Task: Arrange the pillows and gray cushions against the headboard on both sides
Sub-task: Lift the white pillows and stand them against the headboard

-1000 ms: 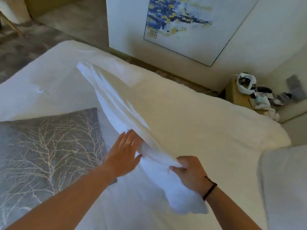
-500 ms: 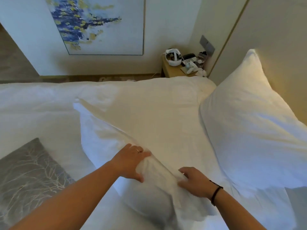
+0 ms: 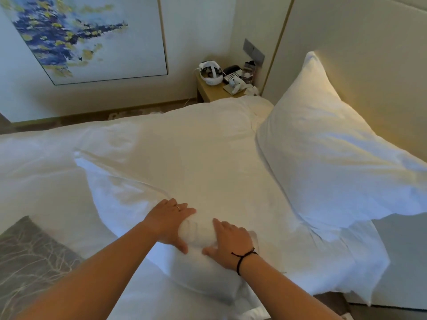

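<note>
My left hand (image 3: 169, 224) and my right hand (image 3: 227, 243) both grip the near end of a white pillow (image 3: 120, 204), squeezing it between them. This pillow stands on its long edge on the white bed (image 3: 208, 146), its far corner pointing away to the left. A second white pillow (image 3: 323, 158) leans against the padded headboard (image 3: 369, 65) on the right. One gray cushion (image 3: 27, 262) with a pale branch pattern lies flat on the bed at the lower left, partly cut off by the frame.
A wooden nightstand (image 3: 212, 93) stands past the bed's far corner, carrying a white headset (image 3: 211, 73), a phone and small items. A blue and yellow painting (image 3: 80, 35) hangs on the far wall. A grey switch panel (image 3: 253, 51) sits beside the headboard.
The view swung right, bringing the headboard and the leaning pillow into sight. The held pillow came down lower on the bed, and my two hands closed in on its near end.
</note>
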`<action>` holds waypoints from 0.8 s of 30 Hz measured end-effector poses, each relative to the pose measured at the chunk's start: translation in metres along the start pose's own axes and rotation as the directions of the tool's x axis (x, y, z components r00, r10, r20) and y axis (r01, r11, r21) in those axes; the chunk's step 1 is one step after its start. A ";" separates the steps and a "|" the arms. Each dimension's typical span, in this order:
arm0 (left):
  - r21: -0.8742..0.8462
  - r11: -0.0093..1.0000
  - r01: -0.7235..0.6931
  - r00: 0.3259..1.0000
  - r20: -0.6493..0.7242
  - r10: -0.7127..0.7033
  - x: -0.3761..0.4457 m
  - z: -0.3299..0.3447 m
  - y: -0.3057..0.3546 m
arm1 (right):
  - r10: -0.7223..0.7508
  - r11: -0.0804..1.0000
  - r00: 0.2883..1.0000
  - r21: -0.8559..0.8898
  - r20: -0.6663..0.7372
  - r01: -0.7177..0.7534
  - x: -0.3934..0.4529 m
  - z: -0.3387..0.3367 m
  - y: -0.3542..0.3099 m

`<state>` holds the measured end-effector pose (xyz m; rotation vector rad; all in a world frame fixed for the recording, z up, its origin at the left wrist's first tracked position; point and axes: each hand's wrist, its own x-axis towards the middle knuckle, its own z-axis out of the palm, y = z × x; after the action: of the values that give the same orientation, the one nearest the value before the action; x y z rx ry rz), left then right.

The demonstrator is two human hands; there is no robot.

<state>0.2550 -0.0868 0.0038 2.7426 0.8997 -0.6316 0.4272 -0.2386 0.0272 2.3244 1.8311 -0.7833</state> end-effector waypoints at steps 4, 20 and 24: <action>0.083 0.996 -0.019 0.999 -0.035 0.022 -0.007 0.008 -0.019 | 0.139 0.990 0.987 0.018 0.079 -0.140 0.001 0.015 0.016; 0.065 0.993 0.094 0.982 -0.169 -0.082 0.005 -0.020 -0.022 | 0.110 0.994 0.983 0.031 -0.145 -0.106 0.002 0.016 0.009; -0.004 0.997 0.083 0.979 -0.186 -0.082 0.033 -0.061 -0.009 | 0.143 0.984 0.945 0.146 -0.294 -0.104 -0.006 -0.001 0.041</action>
<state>0.2935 -0.0439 0.0431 2.8155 1.0580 -0.3938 0.4646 -0.2548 0.0202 2.7459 1.7626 -0.5688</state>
